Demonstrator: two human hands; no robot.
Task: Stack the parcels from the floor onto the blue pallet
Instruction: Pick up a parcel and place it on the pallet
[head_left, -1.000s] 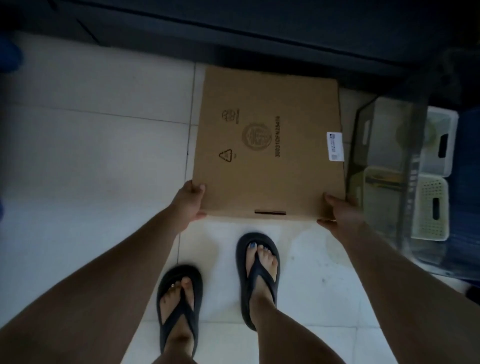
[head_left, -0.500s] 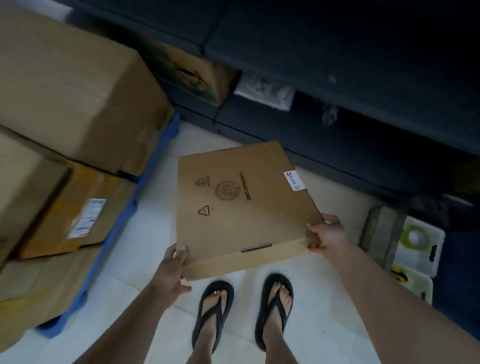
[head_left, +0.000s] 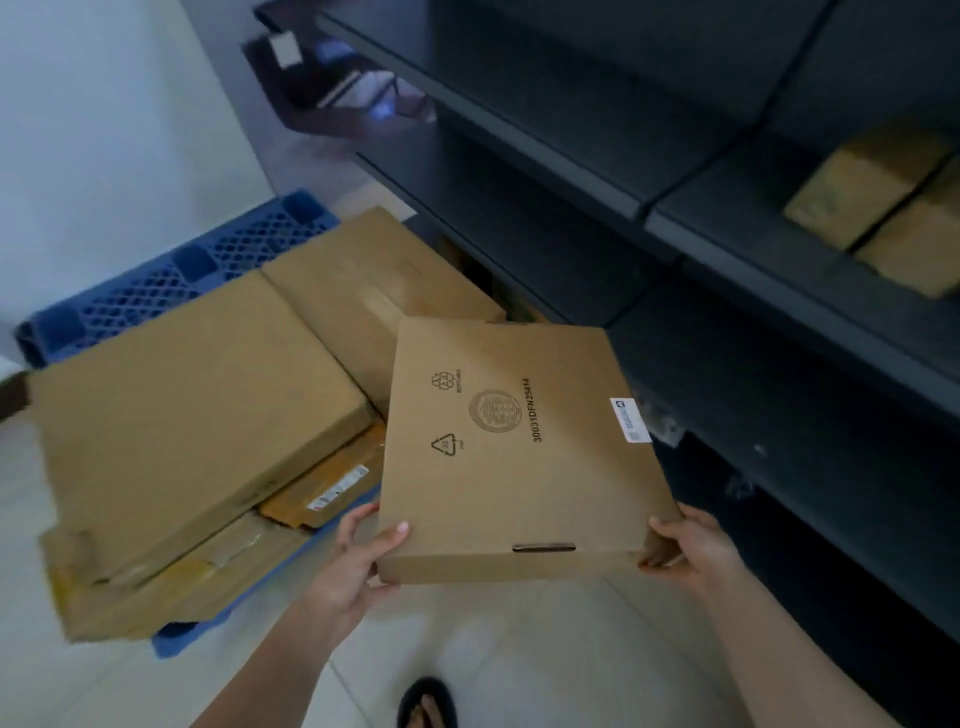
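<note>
I hold a flat brown parcel (head_left: 519, 457) with printed recycling marks and a white label, lifted off the floor at the centre of view. My left hand (head_left: 358, 561) grips its near left corner and my right hand (head_left: 685, 545) its near right corner. To the left lies the blue pallet (head_left: 171, 280), loaded with several cardboard parcels. A large flat box (head_left: 192, 410) lies on top, a second big box (head_left: 374, 280) sits behind it, and a smaller labelled box (head_left: 332, 483) is wedged underneath. The held parcel's far left corner hangs over the stack's right edge.
Dark metal shelving (head_left: 727, 218) runs along the right, with two brown boxes (head_left: 883, 202) on an upper shelf. A white wall (head_left: 93, 130) stands behind the pallet. Pale floor tiles (head_left: 493, 649) and my sandalled foot (head_left: 428, 701) lie below.
The parcel has been raised from the floor and carried left toward the pallet. My view has turned left and up, bringing the stacked boxes and bare blue pallet grid into sight.
</note>
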